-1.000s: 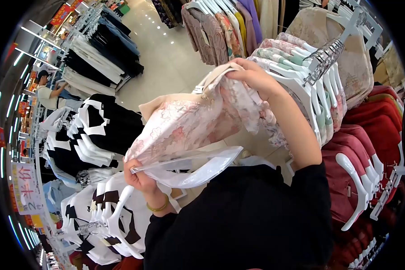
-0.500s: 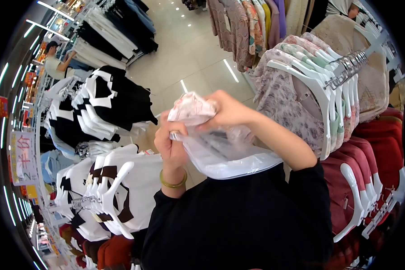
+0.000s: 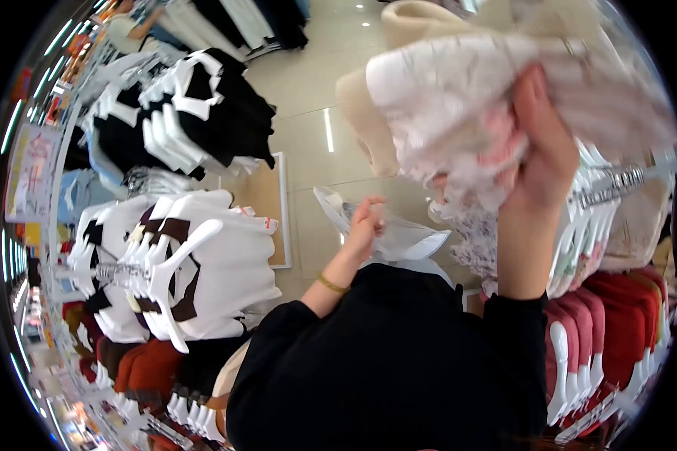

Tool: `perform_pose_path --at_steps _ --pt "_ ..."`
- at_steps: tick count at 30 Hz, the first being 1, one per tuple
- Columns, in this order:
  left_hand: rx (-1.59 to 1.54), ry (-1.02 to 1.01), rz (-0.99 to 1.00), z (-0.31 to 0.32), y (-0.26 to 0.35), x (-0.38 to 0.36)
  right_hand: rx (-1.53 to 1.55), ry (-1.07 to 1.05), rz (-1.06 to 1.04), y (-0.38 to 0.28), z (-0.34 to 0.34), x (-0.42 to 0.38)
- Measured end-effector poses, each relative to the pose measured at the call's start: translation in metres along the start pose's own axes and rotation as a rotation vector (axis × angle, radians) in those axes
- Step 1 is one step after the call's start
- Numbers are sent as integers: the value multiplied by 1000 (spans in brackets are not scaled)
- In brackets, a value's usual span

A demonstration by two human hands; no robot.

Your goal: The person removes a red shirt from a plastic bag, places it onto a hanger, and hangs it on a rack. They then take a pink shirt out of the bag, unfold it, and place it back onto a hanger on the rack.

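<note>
A pale pink floral garment [image 3: 444, 98] with beige trim is held up in front of the body, towards the upper right of the view, well clear of the floor. Its beige edge hangs free on the left, over bare floor [image 3: 308, 135]; its blurred right end overlaps, in view, the rack of white hangers [image 3: 572, 255], and I cannot tell whether they touch. The right hand [image 3: 545, 150] is raised, its grip clamped on bunched cloth, with the thumb lying along the near face.

Lower down, near the black shirt [image 3: 391, 361], a clear plastic bag [image 3: 414, 239] spreads out around the left hand [image 3: 364, 225]. The fingers there are partly curled, but I cannot tell whether that grip is pinched on the bag or merely against it. A yellowish bracelet [image 3: 331, 284] circles the wrist.

Open room runs along the aisle, beyond the bag and leftward from the garment. Its left side is bounded by black tops [image 3: 241, 113], a white-edged panel [image 3: 259, 195] and white tops [image 3: 237, 248]; red clothes [image 3: 620, 316] crowd the lower right.
</note>
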State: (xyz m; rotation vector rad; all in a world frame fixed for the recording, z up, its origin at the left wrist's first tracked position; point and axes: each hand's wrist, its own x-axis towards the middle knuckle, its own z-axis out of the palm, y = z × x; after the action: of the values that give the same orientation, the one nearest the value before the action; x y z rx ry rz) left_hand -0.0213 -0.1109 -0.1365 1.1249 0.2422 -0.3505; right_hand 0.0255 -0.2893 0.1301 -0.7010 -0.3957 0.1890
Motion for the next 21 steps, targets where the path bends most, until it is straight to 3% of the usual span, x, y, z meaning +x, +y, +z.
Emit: perform_pose_path --at_steps 3,5,6,7,8,10,12,13,14,16,18,20,21 --pt "-602 -72 -203 3 2 10 -176 -81 421 29 17 -18" --pt "-753 -137 -203 2 13 1 -319 -146 703 51 20 -38" --pt "-767 -184 -197 1 19 -4 87 -273 727 85 0 -53" --pt "-745 -221 -177 -1 25 -13 155 -193 565 102 19 -58" --pt "-713 -255 -167 -4 30 -23 158 -210 582 117 5 -65" --pt "-647 -303 -140 -8 35 -41 -949 -462 -128 146 -42 -76" --pt "-555 -336 -96 -13 38 -57 -1399 -495 -286 138 -64 -64" --pt "-510 -340 -74 -15 38 -65 -1522 -358 -343 133 -60 -63" --pt "-519 -326 -64 -15 35 -71 -1514 -376 -338 136 -66 -67" --pt "-288 -398 73 -13 27 -82 -660 -316 357 150 -98 -86" --pt "-381 -390 27 -8 25 -83 -696 -392 415 160 -120 -103" --pt "276 -386 299 -8 27 -74 -625 -402 472 165 -127 -108" --pt "197 -362 150 13 73 -82 -618 -336 478 166 -128 -112"
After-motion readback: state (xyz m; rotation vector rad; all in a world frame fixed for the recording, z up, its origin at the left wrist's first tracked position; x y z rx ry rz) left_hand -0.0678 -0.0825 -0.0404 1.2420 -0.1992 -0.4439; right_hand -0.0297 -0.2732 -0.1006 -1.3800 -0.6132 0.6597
